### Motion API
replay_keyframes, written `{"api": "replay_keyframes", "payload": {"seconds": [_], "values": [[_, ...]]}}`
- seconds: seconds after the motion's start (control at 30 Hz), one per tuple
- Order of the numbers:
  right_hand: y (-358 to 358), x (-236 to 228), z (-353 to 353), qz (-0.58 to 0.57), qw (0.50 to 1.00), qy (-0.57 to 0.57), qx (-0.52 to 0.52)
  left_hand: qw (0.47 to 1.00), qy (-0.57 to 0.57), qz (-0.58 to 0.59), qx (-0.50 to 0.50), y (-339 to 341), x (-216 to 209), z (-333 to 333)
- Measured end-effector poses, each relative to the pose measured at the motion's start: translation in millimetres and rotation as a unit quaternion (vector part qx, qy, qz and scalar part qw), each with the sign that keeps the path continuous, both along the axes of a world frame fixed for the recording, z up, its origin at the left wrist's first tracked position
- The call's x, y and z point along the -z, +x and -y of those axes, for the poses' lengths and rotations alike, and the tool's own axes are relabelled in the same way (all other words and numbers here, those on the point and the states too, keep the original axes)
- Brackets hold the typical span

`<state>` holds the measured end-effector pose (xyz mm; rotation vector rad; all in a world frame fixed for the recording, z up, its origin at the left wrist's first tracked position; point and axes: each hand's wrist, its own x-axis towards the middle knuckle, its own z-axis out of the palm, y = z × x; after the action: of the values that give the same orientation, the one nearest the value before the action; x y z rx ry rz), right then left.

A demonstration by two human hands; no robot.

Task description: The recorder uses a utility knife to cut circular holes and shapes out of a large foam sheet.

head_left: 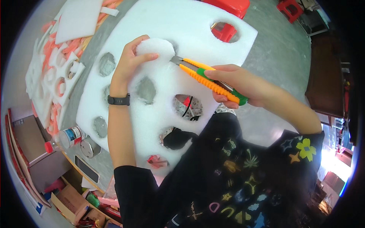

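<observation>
A large white foam sheet (186, 22) with several round holes cut through it lies in front of me, its near edge at my lap. My left hand (127, 62) grips a round white foam piece (155, 49), thumb on top and fingers around its left edge. Beside that piece, part of a hole shows in the sheet. My right hand (237, 81) is wrapped around a yellow and green utility knife (205, 79) with its blade out. The blade tip is at the right edge of the foam piece; whether it has entered the foam is hard to tell.
Foam offcuts (57, 72) in white and pink are heaped at the left. Nearer stand a plastic bottle (70, 136) and a round tin (90, 147), with a phone (87, 169) beside them. Cardboard boxes (68, 201) sit lower left. A red stool (232, 5) stands behind the sheet.
</observation>
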<state>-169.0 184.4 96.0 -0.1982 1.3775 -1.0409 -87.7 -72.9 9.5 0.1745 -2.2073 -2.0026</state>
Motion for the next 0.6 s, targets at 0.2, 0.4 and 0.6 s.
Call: {"api": "replay_keyframes", "payload": {"seconds": [0.2,0.4,0.6], "values": [[-7,-16,3,-0.044,0.998,0.042,-0.02,0.998,0.024,-0.028,0.044,-4,9,9],[-9,-19,30,-0.099,0.992,0.053,-0.053,0.998,0.01,-0.038,0.051,-4,8,10],[-8,-18,40,-0.136,0.983,0.095,-0.079,0.998,0.024,-0.028,0.05,-4,6,7]]}}
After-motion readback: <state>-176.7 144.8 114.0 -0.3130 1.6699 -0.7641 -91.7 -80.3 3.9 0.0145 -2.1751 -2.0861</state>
